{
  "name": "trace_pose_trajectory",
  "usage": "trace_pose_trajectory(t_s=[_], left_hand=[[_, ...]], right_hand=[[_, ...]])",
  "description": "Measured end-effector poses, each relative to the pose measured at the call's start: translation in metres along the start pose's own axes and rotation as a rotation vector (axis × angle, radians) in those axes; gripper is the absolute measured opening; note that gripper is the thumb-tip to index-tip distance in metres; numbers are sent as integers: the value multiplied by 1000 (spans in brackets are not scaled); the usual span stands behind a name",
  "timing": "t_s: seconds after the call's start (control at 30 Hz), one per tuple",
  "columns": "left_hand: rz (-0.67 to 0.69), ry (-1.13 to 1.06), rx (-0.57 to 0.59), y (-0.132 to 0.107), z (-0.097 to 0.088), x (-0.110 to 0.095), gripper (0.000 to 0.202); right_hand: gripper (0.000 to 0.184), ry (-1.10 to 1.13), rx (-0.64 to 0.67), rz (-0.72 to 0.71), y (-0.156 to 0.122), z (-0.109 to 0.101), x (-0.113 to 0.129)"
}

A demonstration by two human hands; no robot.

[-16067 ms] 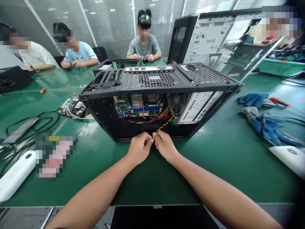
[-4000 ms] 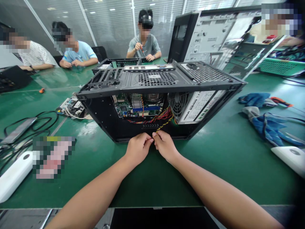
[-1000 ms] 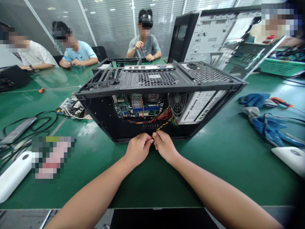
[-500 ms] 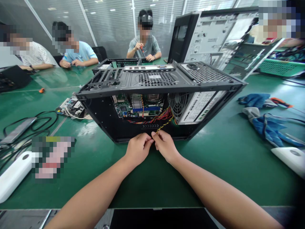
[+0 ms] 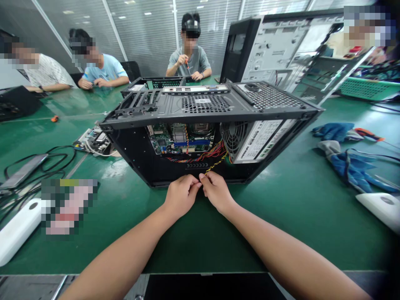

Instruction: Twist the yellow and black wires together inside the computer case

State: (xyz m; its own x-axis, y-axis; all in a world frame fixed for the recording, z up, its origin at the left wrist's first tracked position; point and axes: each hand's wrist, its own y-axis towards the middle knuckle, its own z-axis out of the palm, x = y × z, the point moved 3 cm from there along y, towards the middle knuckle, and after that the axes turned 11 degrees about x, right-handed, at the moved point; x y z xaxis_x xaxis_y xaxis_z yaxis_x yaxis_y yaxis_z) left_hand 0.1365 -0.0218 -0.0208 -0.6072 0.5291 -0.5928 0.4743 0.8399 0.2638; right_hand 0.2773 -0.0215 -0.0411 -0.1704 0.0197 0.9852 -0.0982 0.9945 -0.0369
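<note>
A black computer case [image 5: 206, 118] lies on the green table with its open side toward me. Inside are a motherboard [image 5: 162, 142], a power supply [image 5: 262, 141] with a fan grille, and a bundle of coloured wires [image 5: 206, 156]. From the power supply a twisted yellow-and-black cable [image 5: 218, 162] runs down to my hands at the case's lower edge. My right hand [image 5: 217, 191] is closed in a pinch on the cable's end. My left hand [image 5: 181, 196] is closed, fingertips meeting the right ones; what it pinches is hidden.
Blue gloves [image 5: 346, 164] and an orange-handled tool [image 5: 368, 134] lie right. A circuit board [image 5: 96, 139], black cables [image 5: 62, 160] and a white device [image 5: 23, 229] are left. Behind stand another case [image 5: 271, 50] and a green basket [image 5: 362, 87]. Several people sit around the table.
</note>
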Motion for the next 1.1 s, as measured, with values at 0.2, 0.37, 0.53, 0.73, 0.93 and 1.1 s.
trace_pose_trajectory(t_s=[0.2,0.37,0.53,0.73,0.93,1.1], left_hand=[[-7,-2,5,0,0,0,8],[-6,-3,6,0,0,0,9],[-1,14,-16,0,-2,-1,10],[13,13,-44,0,-3,-2,10],[14,9,-27,0,-2,-1,9],[2,2,-12,0,-1,0,10]], right_hand=[[39,17,20,-1,-1,1,4],[40,18,23,-3,-1,0,5],[40,4,9,10,-1,-1,4],[43,-26,-15,0,0,-2,2],[41,-6,-11,-2,0,-1,1],[38,27,2,-1,-1,0,2]])
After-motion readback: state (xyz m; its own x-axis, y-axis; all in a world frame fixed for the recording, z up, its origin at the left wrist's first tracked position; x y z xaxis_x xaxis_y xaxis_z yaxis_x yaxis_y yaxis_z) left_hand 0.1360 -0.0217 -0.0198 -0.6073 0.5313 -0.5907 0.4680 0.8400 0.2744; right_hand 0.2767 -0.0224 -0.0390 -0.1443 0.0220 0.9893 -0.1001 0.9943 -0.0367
